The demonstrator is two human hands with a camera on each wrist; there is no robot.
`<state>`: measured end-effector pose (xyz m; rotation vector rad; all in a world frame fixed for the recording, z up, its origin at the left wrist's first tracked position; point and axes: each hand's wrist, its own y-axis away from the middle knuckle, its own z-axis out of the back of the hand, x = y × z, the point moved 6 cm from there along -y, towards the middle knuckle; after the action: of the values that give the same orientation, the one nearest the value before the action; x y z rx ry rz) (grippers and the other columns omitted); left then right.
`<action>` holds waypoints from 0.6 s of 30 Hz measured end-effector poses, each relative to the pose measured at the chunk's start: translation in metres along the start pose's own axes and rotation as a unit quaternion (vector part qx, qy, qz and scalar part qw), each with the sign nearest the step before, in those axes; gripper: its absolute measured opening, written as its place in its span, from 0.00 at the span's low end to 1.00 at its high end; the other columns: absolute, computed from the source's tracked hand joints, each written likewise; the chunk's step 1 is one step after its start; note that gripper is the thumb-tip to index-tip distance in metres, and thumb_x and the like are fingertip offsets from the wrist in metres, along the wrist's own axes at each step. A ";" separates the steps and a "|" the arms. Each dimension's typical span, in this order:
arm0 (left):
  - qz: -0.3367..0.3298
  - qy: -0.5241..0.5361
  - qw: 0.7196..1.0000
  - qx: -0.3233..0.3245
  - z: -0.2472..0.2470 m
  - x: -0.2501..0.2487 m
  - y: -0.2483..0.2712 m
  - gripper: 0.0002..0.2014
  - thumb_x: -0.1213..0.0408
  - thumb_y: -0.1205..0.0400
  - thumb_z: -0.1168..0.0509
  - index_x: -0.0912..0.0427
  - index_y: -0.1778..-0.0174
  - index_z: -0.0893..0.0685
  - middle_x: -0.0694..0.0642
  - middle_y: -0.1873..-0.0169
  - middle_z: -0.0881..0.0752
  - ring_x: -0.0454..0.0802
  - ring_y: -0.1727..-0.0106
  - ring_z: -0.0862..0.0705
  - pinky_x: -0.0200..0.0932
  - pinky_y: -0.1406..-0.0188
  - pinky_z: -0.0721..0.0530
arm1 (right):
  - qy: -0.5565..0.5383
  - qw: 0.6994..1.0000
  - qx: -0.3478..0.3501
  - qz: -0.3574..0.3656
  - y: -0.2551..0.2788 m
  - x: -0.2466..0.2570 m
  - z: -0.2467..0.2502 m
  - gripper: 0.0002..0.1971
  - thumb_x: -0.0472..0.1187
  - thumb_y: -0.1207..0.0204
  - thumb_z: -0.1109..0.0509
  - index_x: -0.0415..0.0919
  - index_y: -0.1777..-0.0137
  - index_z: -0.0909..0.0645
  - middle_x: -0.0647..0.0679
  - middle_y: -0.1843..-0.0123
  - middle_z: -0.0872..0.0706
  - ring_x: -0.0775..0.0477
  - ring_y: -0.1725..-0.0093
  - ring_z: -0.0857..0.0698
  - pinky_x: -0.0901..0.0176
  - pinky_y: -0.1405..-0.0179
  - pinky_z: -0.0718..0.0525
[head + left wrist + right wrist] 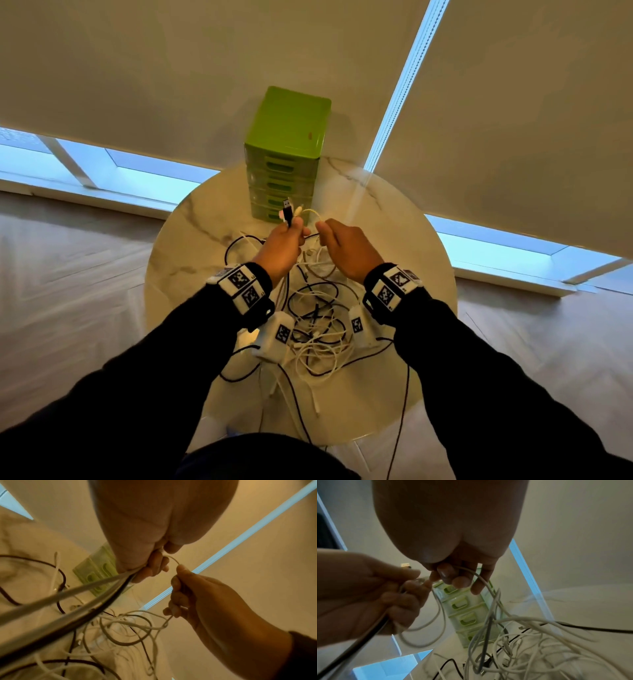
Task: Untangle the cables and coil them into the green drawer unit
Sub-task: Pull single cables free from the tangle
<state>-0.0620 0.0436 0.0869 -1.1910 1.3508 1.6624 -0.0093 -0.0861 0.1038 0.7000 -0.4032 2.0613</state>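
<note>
The green drawer unit (287, 150) stands at the far edge of the round table, all drawers closed; it also shows as drawer unit (467, 612) behind my fingers. My left hand (291, 229) is raised in front of it and grips a bunch of cable ends, among them a black USB plug (287, 206). A thin white cable (313, 213) arcs from that bunch to my right hand (322, 229), which pinches it; the same white cable (173, 559) bridges both hands. A tangle of black and white cables (318, 325) hangs below and lies on the table.
The marble table (191, 240) is small, and cables trail over its near edge. Beige roller blinds (171, 68) hang right behind the drawer unit. Wooden floor surrounds the table.
</note>
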 end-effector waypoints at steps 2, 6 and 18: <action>-0.014 0.043 0.999 0.007 -0.005 -0.009 0.003 0.20 0.49 0.07 0.52 0.55 0.55 0.21 0.48 0.71 0.27 0.42 0.75 0.31 0.40 0.73 0.33 | 0.006 0.999 0.029 0.033 0.006 0.014 -0.004 0.14 0.53 0.09 0.49 0.54 0.54 0.27 0.48 0.60 0.14 0.41 0.61 0.16 0.44 0.57 0.18; -0.054 0.067 0.996 0.002 -0.010 -0.026 0.003 0.16 0.52 0.07 0.48 0.53 0.55 0.22 0.49 0.71 0.24 0.38 0.80 0.26 0.32 0.78 0.27 | -0.001 0.995 0.067 0.070 0.013 0.019 -0.014 0.13 0.50 0.09 0.48 0.52 0.53 0.26 0.51 0.60 0.17 0.46 0.60 0.18 0.48 0.55 0.20; -0.115 0.116 0.979 -0.118 0.051 -0.060 -0.013 0.18 0.57 0.08 0.51 0.65 0.45 0.20 0.46 0.71 0.28 0.40 0.73 0.34 0.37 0.73 0.33 | 0.014 0.977 0.196 -0.077 0.056 -0.099 -0.053 0.18 0.50 0.09 0.47 0.57 0.64 0.31 0.51 0.65 0.22 0.49 0.66 0.23 0.54 0.57 0.28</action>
<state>-0.0410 0.0991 0.1401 -1.6576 1.1167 1.5854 -0.0299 -0.1533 0.0004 0.9023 0.0796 2.0179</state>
